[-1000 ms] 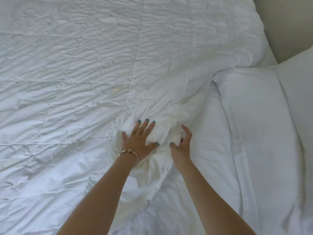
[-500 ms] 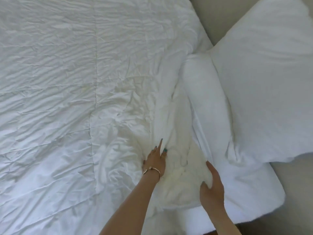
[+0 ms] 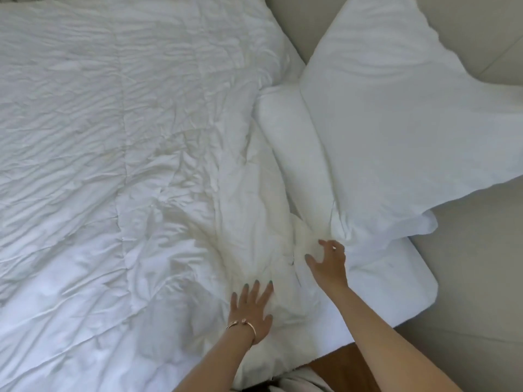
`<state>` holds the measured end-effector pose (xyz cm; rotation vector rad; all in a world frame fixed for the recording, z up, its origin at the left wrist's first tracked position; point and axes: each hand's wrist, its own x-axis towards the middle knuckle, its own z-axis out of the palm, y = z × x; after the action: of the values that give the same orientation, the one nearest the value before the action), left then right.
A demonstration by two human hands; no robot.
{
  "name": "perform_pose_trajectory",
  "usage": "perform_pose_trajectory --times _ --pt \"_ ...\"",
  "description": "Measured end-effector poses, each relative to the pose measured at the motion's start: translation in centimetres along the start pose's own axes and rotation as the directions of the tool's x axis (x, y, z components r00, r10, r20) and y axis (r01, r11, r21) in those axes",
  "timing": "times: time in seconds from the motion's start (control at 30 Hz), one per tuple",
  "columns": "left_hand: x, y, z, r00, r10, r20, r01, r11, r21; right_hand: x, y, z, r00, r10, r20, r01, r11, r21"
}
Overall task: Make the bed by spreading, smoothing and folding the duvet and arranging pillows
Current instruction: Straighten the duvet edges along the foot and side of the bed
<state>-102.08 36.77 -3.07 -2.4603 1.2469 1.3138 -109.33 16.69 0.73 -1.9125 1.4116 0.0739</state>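
A wrinkled white duvet (image 3: 113, 165) covers the bed across the left and middle of the head view. Its near right edge is bunched into a thick fold (image 3: 254, 222) beside the pillows. My left hand (image 3: 252, 309), a bracelet on its wrist, presses flat on this fold with its fingers spread. My right hand (image 3: 328, 261) touches the bunched duvet end with loosely bent fingers, just below the pillows. A large white pillow (image 3: 396, 123) leans at the right, partly on a second pillow (image 3: 294, 142) lying along the duvet's edge.
The mattress corner with its white sheet (image 3: 410, 284) sticks out at the lower right. A beige padded surface (image 3: 481, 264) runs along the right side and top. A brown wooden strip (image 3: 339, 366) shows below the mattress edge, near my arms.
My view has swung right, bringing the pillows and mattress corner in. My left hand went from bunching the duvet to pressing flat. My right hand let go of the edge and moved up toward the pillows.
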Motion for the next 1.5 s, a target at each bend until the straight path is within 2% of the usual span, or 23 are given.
perform_pose_trajectory --times 0.07,0.17,0.3,0.43,0.53,0.63,0.67,0.73,0.77,0.83,0.87,0.9,0.93,0.97,1.03,1.07,1.13,1.2,1.27,1.33,1.4,1.43,1.5 --pt "0.7 0.5 -0.5 0.999 -0.038 -0.018 0.036 0.997 -0.061 2.9 -1.4 -0.9 0.992 -0.026 0.124 0.025 1.0 0.015" --pt "1.7 2.4 -2.6 0.982 -0.132 -0.138 0.09 0.958 -0.273 6.7 -4.1 -1.5 0.932 0.074 0.354 -0.093 0.995 0.035" --pt "2.5 5.1 -5.7 0.913 -0.296 -0.281 0.132 0.865 -0.484 8.6 -5.4 -1.9 0.851 0.156 0.501 -0.168 0.986 -0.02" --pt "3.0 6.6 -7.2 0.893 -0.368 -0.258 0.111 0.737 -0.667 8.1 -4.8 -2.7 0.794 0.16 0.586 -0.185 0.983 -0.018" --pt "2.6 7.8 -7.5 0.841 -0.442 -0.312 0.013 0.594 -0.805 5.8 -4.3 -4.0 0.825 0.084 0.559 -0.155 0.985 0.08" --pt "2.3 9.0 -7.7 0.832 -0.457 -0.314 -0.106 0.424 -0.9 1.3 -2.1 -7.7 0.955 -0.094 0.281 0.071 0.993 0.091" --pt "2.5 9.1 -7.7 0.853 -0.429 -0.298 -0.106 0.418 -0.902 -0.7 -0.9 -9.3 0.974 -0.163 0.159 0.153 0.986 0.072" --pt "2.6 9.7 -7.7 0.911 -0.305 -0.279 -0.089 0.514 -0.853 -4.5 1.5 -12.1 0.968 -0.252 0.007 0.251 0.967 0.037" --pt "2.4 10.1 -7.6 0.928 -0.263 -0.264 -0.086 0.538 -0.839 -5.8 2.7 -12.8 0.954 -0.297 -0.037 0.298 0.955 -0.005" --pt "2.1 11.4 -7.5 0.944 -0.217 -0.249 -0.11 0.505 -0.856 -6.6 4.4 -12.9 0.91 -0.408 -0.067 0.385 0.895 -0.225" --pt "1.8 12.0 -7.7 0.949 -0.182 -0.257 -0.137 0.497 -0.857 -6.1 4.9 -12.5 0.886 -0.464 -0.024 0.427 0.834 -0.348" --pt "1.6 12.7 -7.9 0.954 -0.139 -0.267 -0.167 0.493 -0.854 -5.2 5.0 -12.1 0.878 -0.477 0.043 0.458 0.809 -0.368" --pt "1.7 13.2 -8.0 0.959 -0.093 -0.268 -0.193 0.481 -0.855 -4.5 4.5 -11.8 0.895 -0.428 0.127 0.446 0.847 -0.289" --pt "1.7 13.6 -8.2 0.963 -0.06 -0.262 -0.204 0.473 -0.857 -3.5 3.9 -11.4 0.906 -0.367 0.209 0.396 0.911 -0.115" --pt "2.4 14.0 -8.2 0.972 -0.023 -0.233 -0.192 0.49 -0.85 -1.7 2.0 -11.1 0.905 -0.254 0.342 0.172 0.953 0.251" --pt "3.0 13.9 -7.9 0.977 -0.019 -0.214 -0.176 0.497 -0.85 -0.7 1.3 -11.0 0.919 -0.248 0.306 0.141 0.933 0.332" --pt "3.3 13.6 -7.6 0.983 -0.024 -0.182 -0.145 0.507 -0.85 1.1 -0.3 -11.1 0.951 -0.215 0.22 0.121 0.92 0.374" --pt "2.1 13.2 -8.2 0.987 -0.047 -0.156 -0.11 0.511 -0.853 2.5 -2.0 -11.3 0.968 -0.105 0.228 0.035 0.956 0.293" --pt "1.3 12.8 -8.7 0.987 -0.066 -0.148 -0.095 0.5 -0.861 3.2 -3.4 -11.5 0.95 -0.031 0.31 -0.008 0.992 0.125" --pt "1.5 12.1 -8.8 0.982 -0.118 -0.148 -0.076 0.469 -0.88 3.2 -4.6 -11.2 0.915 -0.066 0.398 0.09 0.995 -0.04" --pt "1.8 11.4 -8.7 0.969 -0.191 -0.157 -0.058 0.44 -0.896 2.9 -5.4 -10.4 0.884 -0.151 0.442 0.277 0.931 -0.237" --pt "2.0 11.2 -8.5 0.965 -0.211 -0.156 -0.052 0.428 -0.902 2.9 -5.6 -9.8 0.873 -0.191 0.449 0.334 0.905 -0.265" --pt "2.1 11.1 -8.5 0.973 -0.195 -0.122 -0.034 0.406 -0.913 3.2 -5.6 -8.3 0.863 -0.241 0.444 0.315 0.944 -0.1"
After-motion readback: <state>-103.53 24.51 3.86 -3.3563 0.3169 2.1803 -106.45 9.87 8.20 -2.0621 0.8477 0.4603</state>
